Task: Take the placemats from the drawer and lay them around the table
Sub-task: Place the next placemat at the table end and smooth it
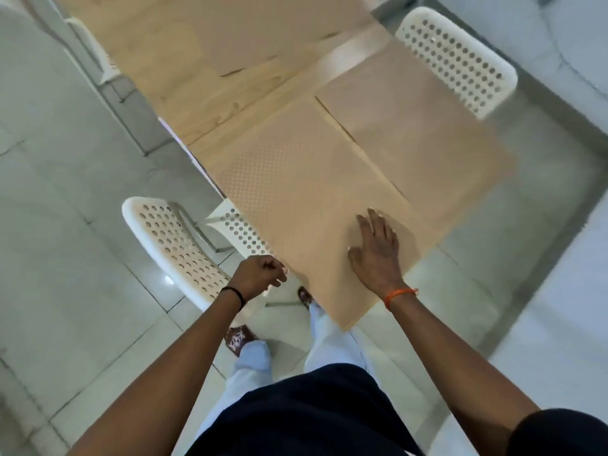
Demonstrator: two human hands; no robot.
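Placemats cover a wooden table (184, 103) seen from the head camera: the right hand (378, 248), fingers spread flat, presses the nearest placemat (296, 192), apparently squaring it to the edge, while the left hand (260, 274) pinches its near corner. A second placemat (411, 126) lies alongside, a third placemat (263, 31) beyond. No drawer or other container shows.

Matt dimpled placemat (296, 179); pale wooden table (204, 103).
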